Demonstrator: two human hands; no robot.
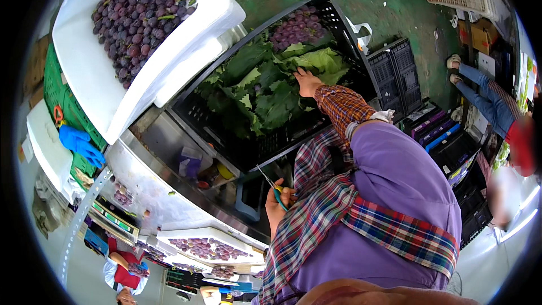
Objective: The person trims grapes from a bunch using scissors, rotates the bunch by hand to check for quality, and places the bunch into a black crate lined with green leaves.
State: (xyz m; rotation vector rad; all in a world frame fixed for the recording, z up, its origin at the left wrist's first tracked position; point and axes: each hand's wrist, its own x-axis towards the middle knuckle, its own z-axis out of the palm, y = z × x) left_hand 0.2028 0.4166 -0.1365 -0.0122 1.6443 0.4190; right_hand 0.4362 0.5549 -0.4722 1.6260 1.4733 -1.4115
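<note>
My right hand, in an orange plaid sleeve, reaches into a black plastic crate. Its fingers are stretched out over large green leaves that cover much of the crate's inside. Beyond them, at the crate's far end, lies a bunch of reddish-purple grapes. Below the crate's near edge, my left hand is closed on a pair of scissors with green and yellow handles. The slim blades point up and left, toward the crate.
A white foam box full of loose dark grapes stands at the far left. Blue gloves lie beside a green crate. A metal table runs along the left. Folded black crates stand right; other people are nearby.
</note>
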